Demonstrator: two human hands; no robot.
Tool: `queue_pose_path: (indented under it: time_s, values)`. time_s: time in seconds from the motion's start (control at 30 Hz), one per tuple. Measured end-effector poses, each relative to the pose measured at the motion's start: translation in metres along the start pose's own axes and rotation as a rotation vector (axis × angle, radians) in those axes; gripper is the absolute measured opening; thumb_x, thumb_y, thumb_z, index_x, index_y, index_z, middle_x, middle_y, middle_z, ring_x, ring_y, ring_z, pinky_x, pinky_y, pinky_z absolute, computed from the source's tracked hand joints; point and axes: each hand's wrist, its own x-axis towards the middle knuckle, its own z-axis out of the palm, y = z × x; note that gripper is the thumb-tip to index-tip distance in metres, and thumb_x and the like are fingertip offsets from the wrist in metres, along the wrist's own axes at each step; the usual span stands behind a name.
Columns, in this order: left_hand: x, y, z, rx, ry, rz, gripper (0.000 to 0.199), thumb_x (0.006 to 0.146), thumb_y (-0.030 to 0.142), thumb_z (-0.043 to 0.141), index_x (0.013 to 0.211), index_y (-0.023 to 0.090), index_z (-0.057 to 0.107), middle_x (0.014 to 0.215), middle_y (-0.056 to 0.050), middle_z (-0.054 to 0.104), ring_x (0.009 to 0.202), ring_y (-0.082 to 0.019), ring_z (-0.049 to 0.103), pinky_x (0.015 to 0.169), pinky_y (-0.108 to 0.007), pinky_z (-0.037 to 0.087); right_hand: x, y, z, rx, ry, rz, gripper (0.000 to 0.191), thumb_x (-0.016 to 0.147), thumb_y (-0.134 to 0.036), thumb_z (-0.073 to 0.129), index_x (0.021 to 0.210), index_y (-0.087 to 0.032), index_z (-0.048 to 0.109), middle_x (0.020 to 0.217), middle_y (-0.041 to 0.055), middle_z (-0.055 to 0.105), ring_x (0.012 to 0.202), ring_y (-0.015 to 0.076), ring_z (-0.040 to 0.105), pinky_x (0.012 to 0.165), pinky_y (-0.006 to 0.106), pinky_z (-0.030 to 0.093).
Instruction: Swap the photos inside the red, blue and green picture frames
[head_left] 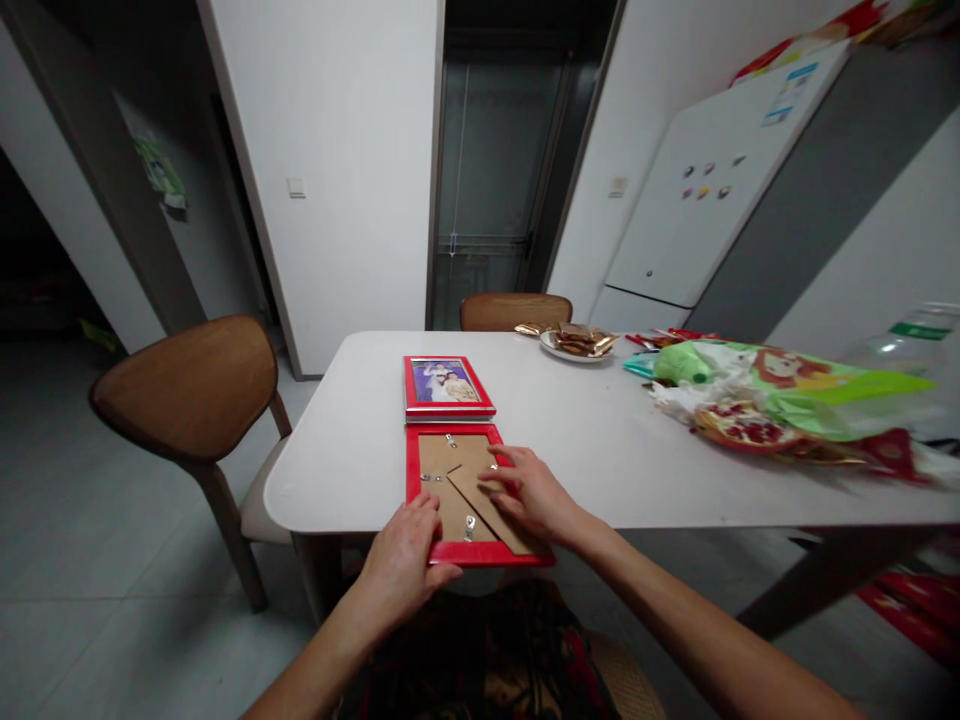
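Note:
A red picture frame (413, 470) lies face down at the table's near edge, its brown backing board (469, 480) showing. Small metal clips (469, 527) sit along the backing, and a dark-edged stand leg (484, 508) runs diagonally across it. My left hand (409, 545) grips the frame's near left corner, with the thumb along the near edge and the fingers over the left side. On the right side, my right hand (531, 490) rests with its fingers apart and bent, their tips at the right rim and backing. Its fingers partly cover the right-hand clip.
Beyond lies a second red frame (450, 410), photo up, seemingly stacked on another. A plate (559, 352) of wrapped snacks stands farther back. Snack bags (810, 385), an opened pomegranate (746, 425) and a clear jar (911, 340) crowd the white table's (615, 450) right side. Wooden chairs (195, 390) stand around.

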Motion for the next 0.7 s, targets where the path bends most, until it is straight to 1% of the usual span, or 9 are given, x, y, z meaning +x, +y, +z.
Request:
queue_pose_path:
  time_s: [0.07,0.1,0.17,0.3,0.43,0.5,0.57,0.63,0.7]
  values:
    - [0.000,0.000,0.000,-0.015,0.006,-0.004,0.041,0.059,0.028,0.069,0.095,0.015,0.053,0.125,-0.015,0.043,0.118,-0.026,0.035,0.098,-0.042,0.029,-0.006,-0.008,-0.004,0.094,-0.124,-0.164,0.023,0.071,-0.024,0.053,0.090,-0.027,0.065,0.113,0.0051,0.050,0.103,0.0195,0.043,0.087,0.033,0.033]
    - [0.000,0.000,0.000,-0.021,0.005,-0.009,0.039,0.059,0.027,0.069,0.093,0.015,0.054,0.125,-0.016,0.043,0.118,-0.026,0.035,0.098,-0.042,0.029,-0.007,-0.013,-0.004,0.131,-0.169,-0.214,0.022,0.070,-0.023,0.054,0.088,-0.027,0.065,0.112,0.0046,0.051,0.102,0.0190,0.044,0.088,0.033,0.032]
    - [-0.001,0.000,0.001,-0.035,0.002,-0.023,0.038,0.059,0.026,0.069,0.092,0.015,0.054,0.125,-0.016,0.043,0.118,-0.026,0.035,0.098,-0.042,0.029,-0.008,-0.020,-0.003,0.168,-0.188,-0.248,0.020,0.069,-0.023,0.056,0.086,-0.028,0.066,0.112,0.0041,0.050,0.102,0.0191,0.044,0.089,0.035,0.031]
    - [-0.001,0.001,0.002,-0.044,0.007,-0.040,0.041,0.058,0.026,0.069,0.094,0.014,0.053,0.124,-0.015,0.044,0.118,-0.026,0.036,0.097,-0.042,0.030,-0.005,-0.025,0.007,0.195,-0.150,-0.245,0.015,0.068,-0.024,0.058,0.080,-0.028,0.067,0.108,0.0043,0.052,0.098,0.0191,0.046,0.088,0.038,0.031]
    - [-0.001,0.000,0.003,-0.043,0.029,-0.023,0.039,0.059,0.025,0.069,0.094,0.014,0.054,0.123,-0.016,0.044,0.117,-0.026,0.036,0.098,-0.041,0.030,-0.005,-0.024,0.014,0.214,-0.057,-0.202,0.011,0.070,-0.026,0.057,0.074,-0.027,0.068,0.103,0.0037,0.054,0.095,0.0186,0.046,0.084,0.036,0.034]
    - [-0.001,-0.001,0.004,-0.051,0.029,-0.025,0.043,0.059,0.025,0.069,0.097,0.014,0.053,0.123,-0.016,0.045,0.117,-0.026,0.036,0.098,-0.042,0.030,-0.003,-0.025,0.016,0.230,-0.030,-0.185,0.013,0.072,-0.027,0.055,0.077,-0.025,0.067,0.101,0.0040,0.055,0.094,0.0178,0.047,0.082,0.034,0.035]
    - [-0.001,-0.001,0.004,-0.054,0.024,-0.027,0.048,0.059,0.024,0.069,0.102,0.013,0.051,0.122,-0.016,0.046,0.117,-0.026,0.036,0.098,-0.043,0.030,0.003,-0.029,0.018,0.238,0.009,-0.150,0.018,0.075,-0.028,0.051,0.084,-0.023,0.066,0.100,0.0052,0.056,0.093,0.0170,0.048,0.082,0.033,0.036]
    - [-0.001,-0.001,0.004,-0.054,0.028,-0.022,0.053,0.058,0.023,0.069,0.106,0.013,0.049,0.122,-0.016,0.046,0.118,-0.026,0.036,0.098,-0.043,0.029,0.015,-0.036,0.020,0.222,0.049,-0.099,0.023,0.078,-0.028,0.047,0.091,-0.020,0.064,0.098,0.0065,0.057,0.091,0.0164,0.049,0.081,0.030,0.036]
    - [-0.001,-0.002,0.005,-0.058,0.042,-0.012,0.058,0.058,0.022,0.069,0.110,0.013,0.046,0.122,-0.016,0.045,0.118,-0.026,0.036,0.099,-0.042,0.029,0.029,-0.044,0.024,0.176,0.042,-0.067,0.025,0.079,-0.028,0.045,0.092,-0.018,0.063,0.093,0.0068,0.058,0.088,0.0158,0.050,0.079,0.028,0.036]
